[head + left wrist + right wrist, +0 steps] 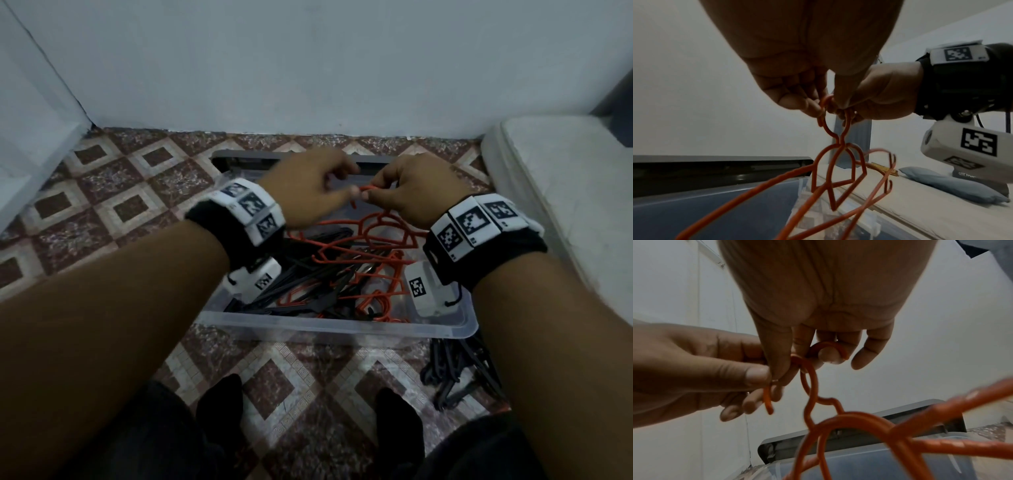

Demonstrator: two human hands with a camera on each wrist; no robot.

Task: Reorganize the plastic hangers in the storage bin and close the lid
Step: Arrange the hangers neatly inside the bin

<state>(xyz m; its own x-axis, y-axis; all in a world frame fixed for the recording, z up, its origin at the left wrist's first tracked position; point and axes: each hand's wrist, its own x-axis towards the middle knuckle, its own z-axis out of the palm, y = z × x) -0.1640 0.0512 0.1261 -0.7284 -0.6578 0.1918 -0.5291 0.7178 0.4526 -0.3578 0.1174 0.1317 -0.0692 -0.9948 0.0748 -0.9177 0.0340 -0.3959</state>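
Observation:
A clear plastic storage bin (335, 325) stands on the tiled floor and holds tangled orange and black hangers (308, 274). Both hands hover over its far half. My left hand (337, 192) pinches the hook of an orange hanger (824, 159) between thumb and fingers. My right hand (380, 190) touches it fingertip to fingertip and grips a second orange hook (828, 347), which curls over one finger. The two lifted orange hangers (373, 222) hang down into the bin. The grey lid (246, 157) leans behind the bin against the wall.
A bundle of black hangers (459, 370) lies on the floor right of the bin's front corner. A white mattress (565, 192) runs along the right side. The wall (308, 68) stands just behind the lid. My feet in black socks (222, 404) are in front of the bin.

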